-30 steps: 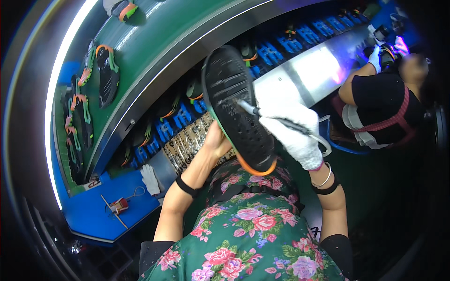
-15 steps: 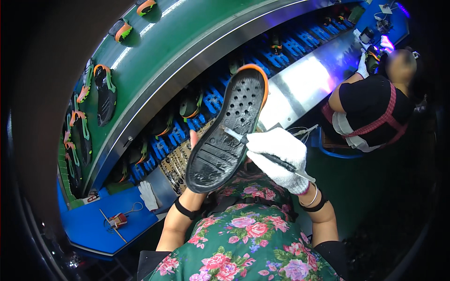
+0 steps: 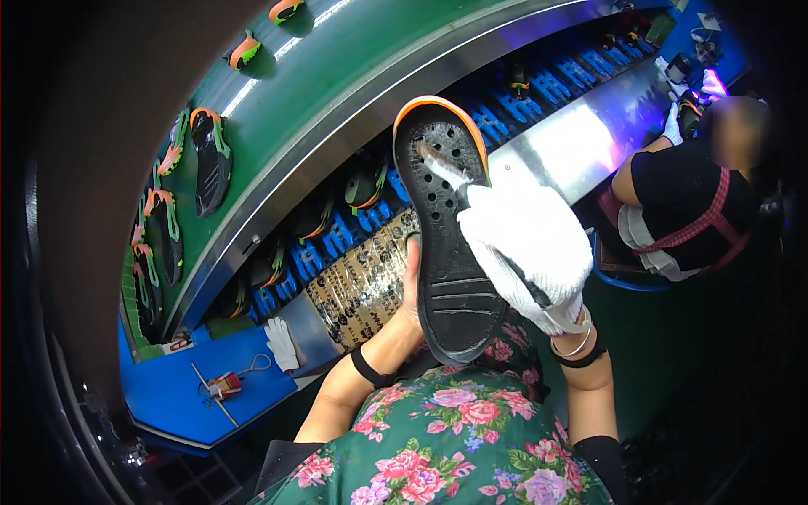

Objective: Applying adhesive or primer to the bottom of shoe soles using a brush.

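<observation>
A black shoe sole (image 3: 444,261) with an orange rim at the toe stands nearly lengthwise before me, its holed and ridged face up. My bare left hand (image 3: 411,284) grips it from the left edge; the thumb shows, and the other fingers are hidden behind the sole. In a white knit glove, my right hand (image 3: 532,244) is closed around a thin brush (image 3: 444,165). The brush tip lies against the toe end among the holes and is blurred by motion. A wet sheen covers parts of the surface.
Several soles with orange and green straps lie on the green conveyor (image 3: 278,126) at left. Blue racks (image 3: 337,236) run beyond the metal ledge. A taped cardboard sheet (image 3: 358,282), a white glove (image 3: 282,343) and a blue table (image 3: 181,396) are nearer. At right sits a co-worker (image 3: 686,194).
The sole has turned more upright and shifted right. My right hand has moved the brush from the sole's middle up to the toe end.
</observation>
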A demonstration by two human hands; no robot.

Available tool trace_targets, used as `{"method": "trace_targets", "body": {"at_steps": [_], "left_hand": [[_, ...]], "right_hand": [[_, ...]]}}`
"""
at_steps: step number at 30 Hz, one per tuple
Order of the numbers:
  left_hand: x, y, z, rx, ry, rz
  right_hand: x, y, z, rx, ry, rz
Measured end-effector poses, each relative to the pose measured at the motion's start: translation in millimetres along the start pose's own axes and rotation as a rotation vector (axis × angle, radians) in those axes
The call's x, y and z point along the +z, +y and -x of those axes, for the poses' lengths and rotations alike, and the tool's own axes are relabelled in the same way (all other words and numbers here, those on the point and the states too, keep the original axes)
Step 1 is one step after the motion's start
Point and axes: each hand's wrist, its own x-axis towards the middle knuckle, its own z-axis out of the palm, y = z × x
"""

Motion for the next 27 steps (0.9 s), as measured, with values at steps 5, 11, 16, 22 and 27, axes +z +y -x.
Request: {"method": "trace_targets", "body": {"at_steps": [5, 11, 16, 22, 27], "left_hand": [[6.9, -6.9, 7.9, -0.027, 0.237, -0.616], [-20.8, -2.3, 10.7, -0.056, -0.138, -0.085], [-27.5, -8.1, 5.2, -0.048, -0.120, -0.081], [-17.3, 1.5, 6.3, -0.039, -0.203, -0.062], [8.4, 9.3, -1.6, -0.013, 0.222, -0.494]], "right_hand": [[8.2, -3.4, 0.4, -0.013, -0.006, 0.049], [3.5, -12.9, 2.0, 0.080, -0.006, -0.266], [-3.1, -18.4, 1.9, 0.034, -0.065, -0.125], [5.2, -10.8, 14.3, 0.121, 0.032, -0.242], [12.3, -21.0, 19.9, -0.005, -0.083, -0.089]]}}
